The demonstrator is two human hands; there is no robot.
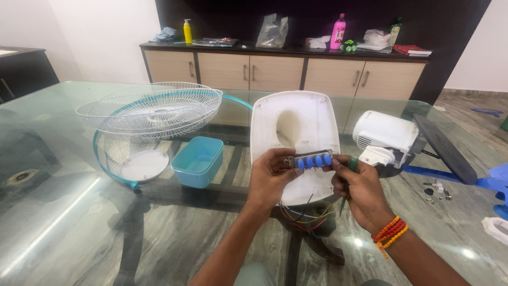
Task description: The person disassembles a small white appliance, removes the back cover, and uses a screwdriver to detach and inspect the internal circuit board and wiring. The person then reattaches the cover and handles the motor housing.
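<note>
Closest to the camera, both hands are holding a little switch block with a row of blue push buttons, up over the glass bench. The left hand is pinching its left end, grip closed on it. The right hand is steadying the right end with its fingertips while its fist is closed around a green-handled screwdriver that's pointing down. So that grip is wrapped on the tool and only touching the block. Beaded orange and red bracelets are sitting on the right wrist.

A bundle of coloured wires is hanging down from under the block, dangling between the two wrists.

Right behind the hands, a white fan base cover with an oval hole is lying flat, and the hands are covering its near edge. Just left of it a light blue plastic tub is sitting open. Further left, two white wire fan guards with a teal rim are stacked and leaning on each other.

To the right, the white motor housing is lying on its side beside a dark fan blade, with a few loose screws near it.

At the back, a wooden cabinet is running along the wall, with a yellow bottle, a pink bottle and some plastic bags on top.
</note>
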